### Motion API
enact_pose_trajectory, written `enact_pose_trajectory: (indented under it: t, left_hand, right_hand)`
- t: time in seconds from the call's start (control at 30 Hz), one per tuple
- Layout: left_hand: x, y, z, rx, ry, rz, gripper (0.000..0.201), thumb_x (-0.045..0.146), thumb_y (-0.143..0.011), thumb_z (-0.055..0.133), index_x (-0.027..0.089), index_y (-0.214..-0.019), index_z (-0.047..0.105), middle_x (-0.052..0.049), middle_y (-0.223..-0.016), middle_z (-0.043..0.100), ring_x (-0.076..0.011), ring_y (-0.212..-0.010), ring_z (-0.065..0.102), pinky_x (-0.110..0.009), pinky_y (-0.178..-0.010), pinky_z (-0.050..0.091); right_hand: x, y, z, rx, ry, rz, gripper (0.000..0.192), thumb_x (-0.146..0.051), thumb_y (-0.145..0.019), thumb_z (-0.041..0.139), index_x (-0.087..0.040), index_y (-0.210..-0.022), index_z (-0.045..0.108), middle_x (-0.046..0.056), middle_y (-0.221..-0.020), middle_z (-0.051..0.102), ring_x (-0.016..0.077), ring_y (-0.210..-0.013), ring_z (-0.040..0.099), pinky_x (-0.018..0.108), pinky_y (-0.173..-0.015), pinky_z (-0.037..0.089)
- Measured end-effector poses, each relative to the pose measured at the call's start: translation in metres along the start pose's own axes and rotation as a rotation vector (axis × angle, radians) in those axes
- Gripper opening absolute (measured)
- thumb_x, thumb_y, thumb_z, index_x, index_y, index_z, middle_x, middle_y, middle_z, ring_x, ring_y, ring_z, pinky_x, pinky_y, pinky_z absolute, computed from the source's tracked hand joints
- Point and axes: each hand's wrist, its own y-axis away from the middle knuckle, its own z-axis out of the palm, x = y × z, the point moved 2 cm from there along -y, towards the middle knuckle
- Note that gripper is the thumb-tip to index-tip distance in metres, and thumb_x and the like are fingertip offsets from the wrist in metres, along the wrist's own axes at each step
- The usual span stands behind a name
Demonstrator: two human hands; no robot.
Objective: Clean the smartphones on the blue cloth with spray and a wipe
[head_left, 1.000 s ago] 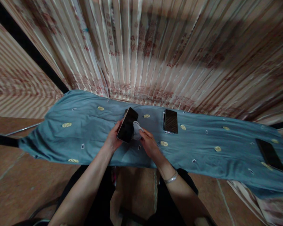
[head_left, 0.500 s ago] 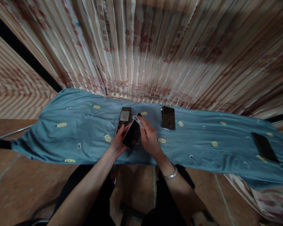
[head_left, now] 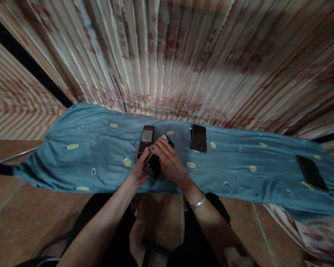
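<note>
My left hand [head_left: 139, 170] is closed around the left edge of a black smartphone [head_left: 153, 168], which it holds tilted above the cloth. Across the phone's screen lies my right hand [head_left: 169, 159], its fingers pressing a pale grey cloth [head_left: 155, 150] against the glass. Part of the phone's far end shows beyond the right fingers; the middle is covered by them. Just behind my left hand, an older phone with a small screen [head_left: 147, 135] rests on the blue cloth, its lower part close to my left thumb.
A blue patterned cloth [head_left: 100, 155] covers the long narrow table. Right of my hands lies a stack of phones [head_left: 198, 138], and another dark phone [head_left: 311, 173] is at the far right. A striped floral curtain [head_left: 167, 63] hangs behind the table.
My right hand has slid from the phone's far right corner leftward across the screen with the cloth. My left hand keeps its hold in nearly the same place.
</note>
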Motion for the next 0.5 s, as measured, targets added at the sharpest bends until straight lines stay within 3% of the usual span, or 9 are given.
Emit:
enact_pose_trajectory:
  t: [0.17,0.33,0.5]
  left_hand:
    - [0.002,0.012,0.006,-0.013,0.03,-0.037,0.041,0.026,-0.092,0.067,0.012,-0.131,0.071,-0.012,-0.108,0.081,-0.0271,-0.102,0.077,-0.038,-0.094,0.061]
    - [0.004,0.015,0.007,-0.034,0.013,-0.046,0.04,0.023,-0.094,0.063,0.012,-0.132,0.07,-0.011,-0.102,0.081,-0.0231,-0.082,0.078,-0.036,-0.081,0.064]
    - [0.005,0.014,0.004,0.007,0.048,-0.032,0.035,0.02,-0.097,0.057,0.011,-0.129,0.069,-0.011,-0.103,0.081,-0.0237,-0.081,0.079,-0.042,-0.084,0.066]
  right_hand:
    - [0.019,0.001,-0.004,0.054,0.102,0.044,0.056,-0.003,-0.097,0.033,-0.007,-0.149,0.056,0.02,-0.153,0.057,0.0276,-0.156,0.039,0.054,-0.129,0.038]
    - [0.028,0.003,-0.005,0.061,0.066,0.157,0.061,-0.008,-0.099,0.031,-0.009,-0.158,0.045,0.018,-0.163,0.047,0.0265,-0.157,0.037,0.053,-0.13,0.036]
    - [0.03,0.004,-0.005,0.079,0.016,0.223,0.063,-0.011,-0.099,0.032,-0.014,-0.161,0.039,0.013,-0.164,0.047,0.023,-0.156,0.039,0.05,-0.131,0.033]
